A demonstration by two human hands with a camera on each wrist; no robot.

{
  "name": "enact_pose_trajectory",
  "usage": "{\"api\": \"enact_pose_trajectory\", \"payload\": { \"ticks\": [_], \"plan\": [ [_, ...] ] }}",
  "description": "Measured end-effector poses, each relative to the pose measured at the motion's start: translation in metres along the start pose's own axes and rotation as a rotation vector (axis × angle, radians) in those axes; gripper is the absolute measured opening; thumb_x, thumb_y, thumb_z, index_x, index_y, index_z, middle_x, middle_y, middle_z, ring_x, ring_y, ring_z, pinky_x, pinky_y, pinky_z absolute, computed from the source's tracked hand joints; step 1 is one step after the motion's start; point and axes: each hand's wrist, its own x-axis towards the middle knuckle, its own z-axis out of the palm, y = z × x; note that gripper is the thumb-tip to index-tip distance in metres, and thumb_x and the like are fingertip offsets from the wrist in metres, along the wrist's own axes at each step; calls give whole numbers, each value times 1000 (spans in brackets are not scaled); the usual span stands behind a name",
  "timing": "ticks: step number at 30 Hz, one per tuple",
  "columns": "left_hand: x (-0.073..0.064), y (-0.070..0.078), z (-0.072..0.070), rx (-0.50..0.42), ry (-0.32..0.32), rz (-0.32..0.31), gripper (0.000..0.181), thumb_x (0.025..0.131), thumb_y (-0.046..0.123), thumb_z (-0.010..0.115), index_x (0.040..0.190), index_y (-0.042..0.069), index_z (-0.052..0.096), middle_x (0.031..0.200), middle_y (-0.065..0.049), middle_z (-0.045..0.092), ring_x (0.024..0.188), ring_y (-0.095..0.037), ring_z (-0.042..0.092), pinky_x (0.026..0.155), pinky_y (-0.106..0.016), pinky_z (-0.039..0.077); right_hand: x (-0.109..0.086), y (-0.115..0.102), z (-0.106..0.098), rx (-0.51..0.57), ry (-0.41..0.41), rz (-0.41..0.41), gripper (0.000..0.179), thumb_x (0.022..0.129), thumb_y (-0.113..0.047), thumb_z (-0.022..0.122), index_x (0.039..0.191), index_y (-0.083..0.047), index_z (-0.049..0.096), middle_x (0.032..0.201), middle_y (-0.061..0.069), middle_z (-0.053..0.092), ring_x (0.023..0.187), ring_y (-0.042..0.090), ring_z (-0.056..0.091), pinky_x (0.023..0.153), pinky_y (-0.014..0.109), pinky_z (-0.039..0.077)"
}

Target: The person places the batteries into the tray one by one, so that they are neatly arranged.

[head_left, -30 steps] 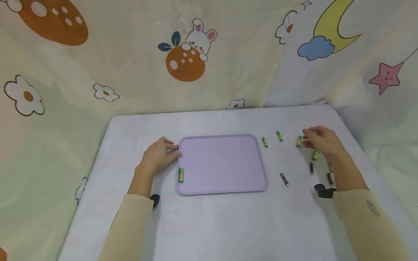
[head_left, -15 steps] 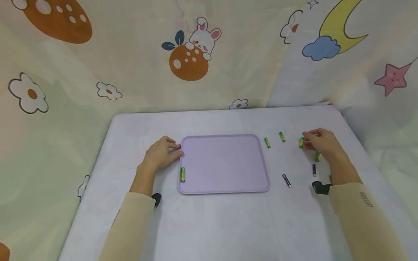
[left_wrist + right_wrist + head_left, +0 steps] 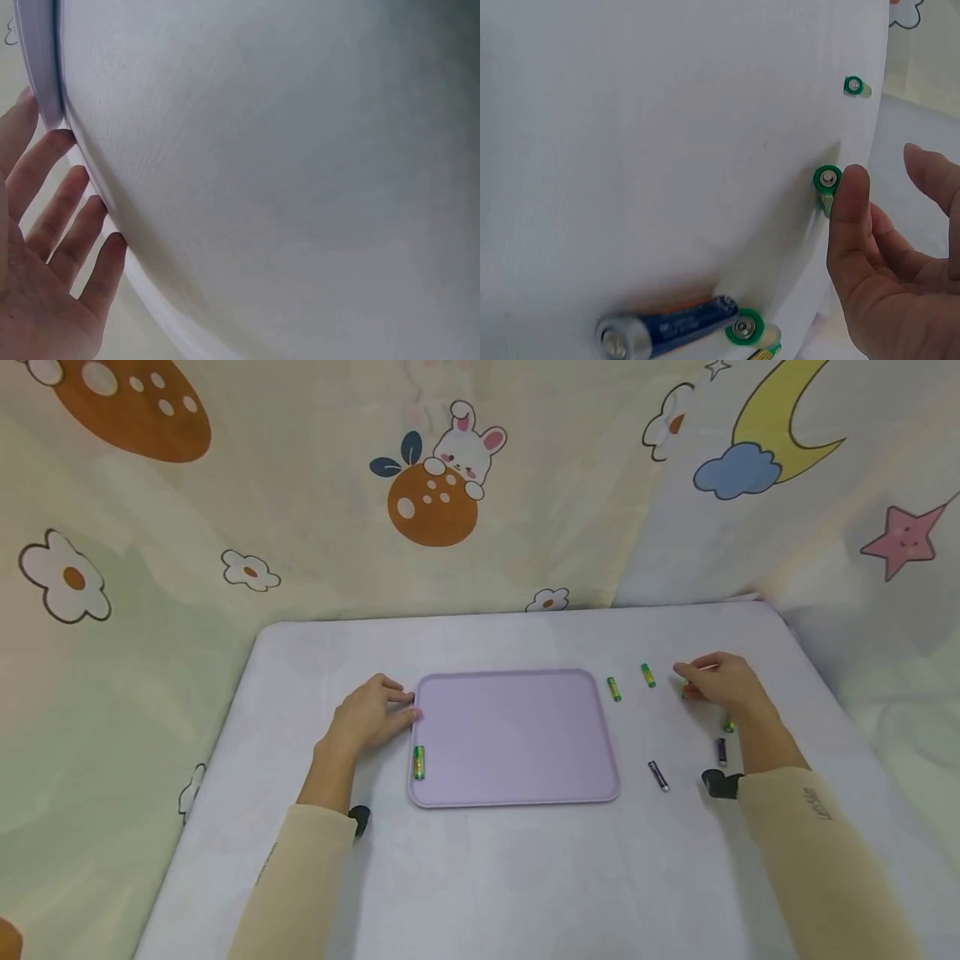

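We see the left hand [image 3: 367, 714] at the left edge of a pale purple tray [image 3: 517, 739], its fingers spread and loosely bent. Thumb and fingertips meet the rim, with no grip on it that we can make out. Inside the tray, a green and yellow battery [image 3: 419, 762] lies along the left rim, just below that hand.

To the right of the tray, we find the right hand [image 3: 720, 683] low over the white tabletop [image 3: 517, 868], with another green battery [image 3: 826, 178] right at its fingertips. In the right wrist view the thumb and fingers stand apart and partly bent, and we see nothing pinched between them; whether a finger touches the battery we cannot tell.

Two more green batteries lie between this hand and the tray, one near the rim [image 3: 614, 689] and one farther right [image 3: 648, 675]. Nearer to us, a dark battery [image 3: 657, 776] lies slanted, and a blue one [image 3: 671, 328] rests by the right forearm, close beside a green battery [image 3: 745, 328] that we see only in part.
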Motion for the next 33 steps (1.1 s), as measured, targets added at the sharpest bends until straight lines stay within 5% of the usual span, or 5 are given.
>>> {"api": "enact_pose_trajectory", "payload": {
  "ticks": [7,19,33],
  "plan": [
    [-1,-2,1,-2,-2,4,48,94,47,72,132,18,72,143,-4,56,136,-35,51,106,-60,45,-1,-7,4,-106,51,47,62,103,-41,56,139,8,46,100,19,74,110,41,61,88,56,46],
    [-2,-1,0,27,-12,17,49,96,50,68,135,21,70,144,-1,54,136,-35,51,103,-61,46,2,-2,4,-153,61,136,54,100,-33,60,134,7,49,120,28,55,103,42,52,77,49,49],
    [-3,1,-2,23,-12,1,49,96,49,69,136,21,69,144,-2,54,136,-35,50,105,-60,45,-1,0,9,-199,83,88,48,98,-36,64,122,6,59,113,27,61,101,42,54,75,48,50]
  ]
}}
